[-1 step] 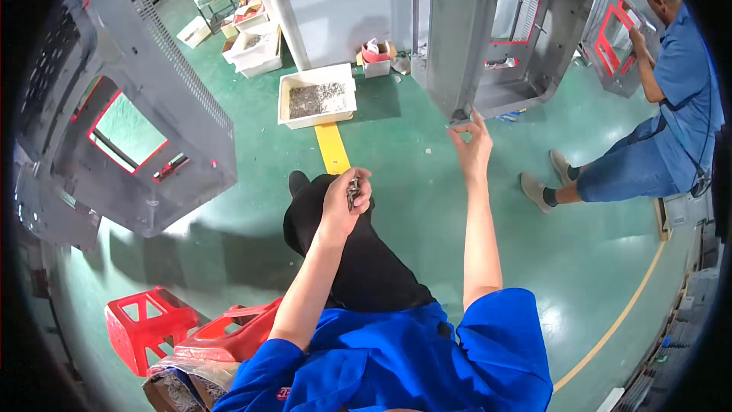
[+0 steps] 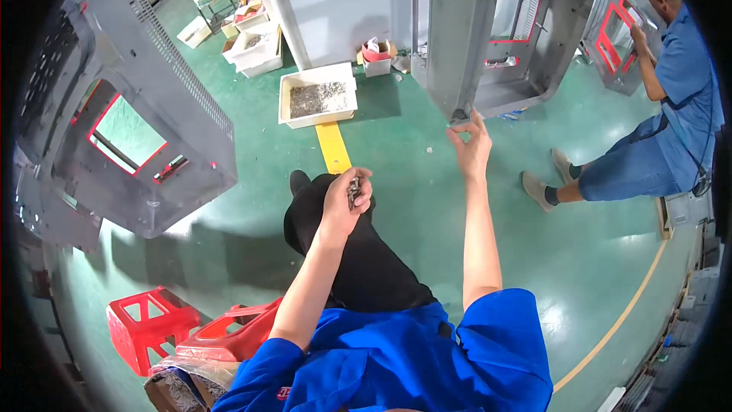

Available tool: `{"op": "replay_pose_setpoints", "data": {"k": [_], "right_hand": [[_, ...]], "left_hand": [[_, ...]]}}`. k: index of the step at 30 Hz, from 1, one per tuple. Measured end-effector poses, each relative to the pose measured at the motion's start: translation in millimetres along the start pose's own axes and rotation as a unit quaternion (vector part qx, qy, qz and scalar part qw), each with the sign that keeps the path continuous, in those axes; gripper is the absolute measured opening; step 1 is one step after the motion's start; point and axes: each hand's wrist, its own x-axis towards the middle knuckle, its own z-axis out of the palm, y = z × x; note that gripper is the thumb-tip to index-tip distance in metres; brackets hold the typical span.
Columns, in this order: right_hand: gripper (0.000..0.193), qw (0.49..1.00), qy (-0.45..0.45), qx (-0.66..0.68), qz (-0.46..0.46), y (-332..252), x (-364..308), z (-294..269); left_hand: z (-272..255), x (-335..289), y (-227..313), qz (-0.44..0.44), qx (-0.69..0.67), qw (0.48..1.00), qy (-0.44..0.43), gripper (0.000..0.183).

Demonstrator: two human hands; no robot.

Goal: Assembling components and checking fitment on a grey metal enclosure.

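Observation:
My left hand [image 2: 347, 200] is curled round a cluster of small metal pieces [image 2: 354, 192], held above my dark trouser leg. They look like loose fasteners, though the fingers cover part of them. Up and to the right, my right hand [image 2: 474, 151] reaches to the lower corner of a tall grey metal housing [image 2: 455, 53]. Its thumb and forefinger are pinched together right by that corner, beside a small dark opening. Whatever sits between those fingertips is too small to name. The housing has a deep hollow side and a window cutout edged in red.
At left hangs another grey perforated housing [image 2: 114, 152]. A white bin [image 2: 319, 120] of small metal parts stands on the green floor ahead. Red stools [image 2: 152, 324] and an opened carton are at lower left. On the right, a person in blue [image 2: 675, 99] handles a red-edged panel [image 2: 610, 42].

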Motion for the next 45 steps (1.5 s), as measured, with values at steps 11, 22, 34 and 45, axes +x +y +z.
{"op": "replay_pose_setpoints", "data": {"k": [11,22,34,45], "right_hand": [[0.01,0.97,0.121,0.199,0.075,38,17,8],[0.013,0.961,0.254,0.061,-0.088,31,71,53],[0.012,0.968,0.22,0.071,-0.094,58,103,71],[0.014,0.959,0.233,0.046,-0.152,46,108,80]], "left_hand": [[11,19,4,-0.003,0.022,1.0,-0.009,0.025],[15,27,6,-0.007,0.028,0.999,0.014,0.024],[12,27,6,-0.019,0.041,0.999,0.006,0.023],[21,20,4,-0.028,0.109,0.993,0.042,0.022]]}}
